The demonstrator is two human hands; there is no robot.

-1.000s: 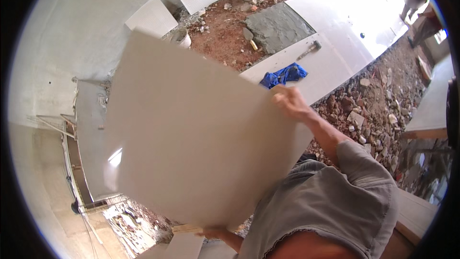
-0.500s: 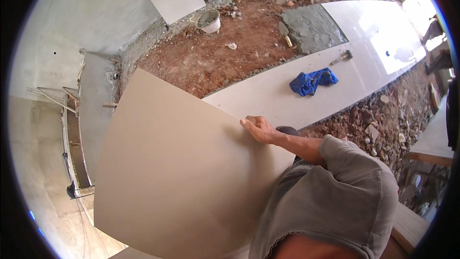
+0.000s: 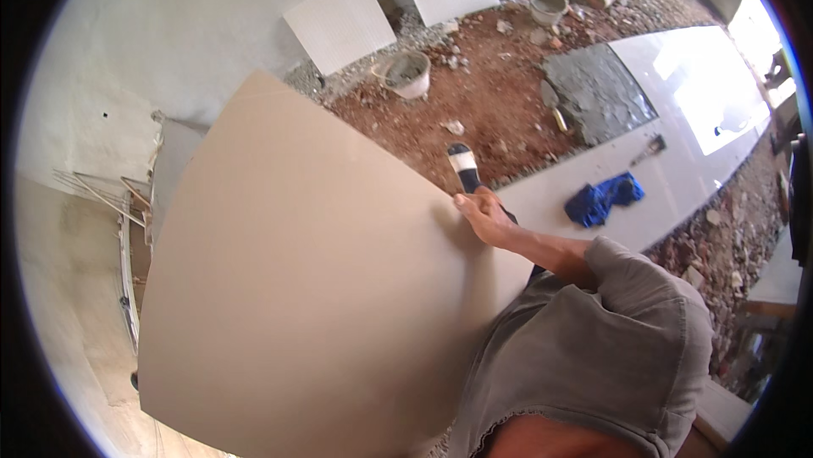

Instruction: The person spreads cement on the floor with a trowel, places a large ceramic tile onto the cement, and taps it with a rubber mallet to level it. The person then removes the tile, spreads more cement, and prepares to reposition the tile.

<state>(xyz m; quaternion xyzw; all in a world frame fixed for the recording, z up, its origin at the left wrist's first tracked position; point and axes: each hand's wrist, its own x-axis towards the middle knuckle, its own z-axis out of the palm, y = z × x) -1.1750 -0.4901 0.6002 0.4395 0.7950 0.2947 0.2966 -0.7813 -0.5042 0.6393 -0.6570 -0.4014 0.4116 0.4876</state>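
Head view: right fingers (image 3: pixel 484 201) closed over beige slab (image 3: pixel 313 280), left unseen; blue cloth (image 3: pixel 603 200), pale bucket (image 3: pixel 412 88) beyond.

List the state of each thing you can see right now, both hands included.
Large beige tile: tilted, gripped by its edge
Right hand: closed on that edge
Left hand: out of view
Laid floor tiles: flat, glossy
Blue cloth: crumpled on laid floor tiles
Mallet-like tool: lying there too
Mortar bed: spread, uncovered
Trowel: lying at mortar bed's edge
Nearest bucket: upright, grey mix inside
Pale tiles: leaning by wall
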